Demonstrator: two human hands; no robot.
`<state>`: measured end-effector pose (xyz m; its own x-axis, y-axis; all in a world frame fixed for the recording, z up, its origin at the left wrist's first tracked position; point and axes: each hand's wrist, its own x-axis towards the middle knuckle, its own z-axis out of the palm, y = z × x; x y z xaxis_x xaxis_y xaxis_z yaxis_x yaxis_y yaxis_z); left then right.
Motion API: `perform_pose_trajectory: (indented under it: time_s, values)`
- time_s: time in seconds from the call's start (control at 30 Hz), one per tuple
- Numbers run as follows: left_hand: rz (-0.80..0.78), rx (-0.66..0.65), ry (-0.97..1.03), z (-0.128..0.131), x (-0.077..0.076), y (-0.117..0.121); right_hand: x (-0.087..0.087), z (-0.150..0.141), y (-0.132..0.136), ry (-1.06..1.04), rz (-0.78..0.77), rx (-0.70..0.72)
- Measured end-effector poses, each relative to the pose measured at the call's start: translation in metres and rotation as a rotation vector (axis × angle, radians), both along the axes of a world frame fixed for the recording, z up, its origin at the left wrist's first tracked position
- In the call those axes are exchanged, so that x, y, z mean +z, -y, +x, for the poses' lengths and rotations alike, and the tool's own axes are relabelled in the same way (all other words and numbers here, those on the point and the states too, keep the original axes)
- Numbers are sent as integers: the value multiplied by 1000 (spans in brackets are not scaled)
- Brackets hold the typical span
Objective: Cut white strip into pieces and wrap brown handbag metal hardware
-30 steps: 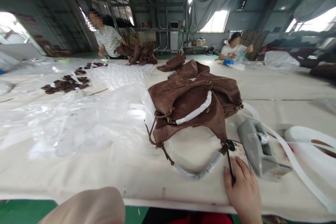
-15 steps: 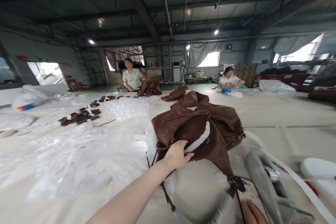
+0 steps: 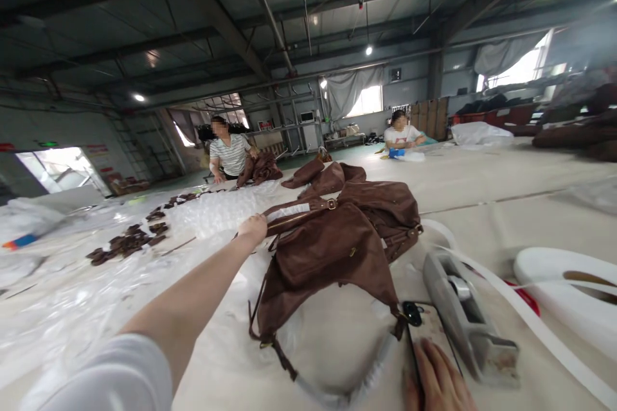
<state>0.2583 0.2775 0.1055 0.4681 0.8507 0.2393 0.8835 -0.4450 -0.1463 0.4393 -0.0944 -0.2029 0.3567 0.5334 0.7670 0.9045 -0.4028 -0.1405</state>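
A brown bag [image 3: 332,244] lies on the pale table with its wrapped shoulder strap curving toward me. My left hand [image 3: 253,228] reaches across and is closed around the bag's strap, partly covered in white wrapping, at the bag's left side. At the bottom edge my right hand [image 3: 441,379] rests over a smartphone [image 3: 436,324], its fingers across the back and its thumb along the left edge. Part of that hand is cut off by the frame. A grey tape dispenser [image 3: 463,308] stands just right of the phone.
Clear plastic bags [image 3: 96,308] cover the table's left. Small brown pieces [image 3: 128,244] lie behind them. A white roll [image 3: 569,289] with a loose strip is at right. More brown bags [image 3: 332,176] lie beyond. Two people, one standing [image 3: 231,151] and one lower [image 3: 402,135], are across the table.
My left hand has moved left and away from me, pulling the strap leftward off the bag's front. The view has shifted rightward. My right hand stays on the phone.
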Motion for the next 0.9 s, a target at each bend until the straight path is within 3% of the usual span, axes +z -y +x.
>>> perform_pose_trajectory:
  time_s: [0.13,0.27,0.33,0.43,0.53,0.6,0.67,0.77,0.9]
  values:
    - [29,-199,-14,9,-38,54,32,-19,4,-140,-35,-2]
    - [-17,-643,-59,25,-73,117,46,-25,6,-218,-91,-6]
    - [-47,-653,-107,34,-78,129,47,-24,7,-224,-131,-39]
    - [-19,-496,-105,45,-58,119,46,-24,7,-216,-178,-83]
    - [111,-431,-15,43,-14,101,45,-25,8,-210,-190,-86]
    - [238,-442,26,32,13,99,47,-26,9,-209,-177,-93]
    - [376,-520,4,15,29,107,52,-24,7,-220,-180,-96]
    - [465,-699,-118,-19,23,133,66,-16,-6,-267,-224,-76]
    - [377,-837,-203,-61,-13,170,84,2,-40,-363,-191,132]
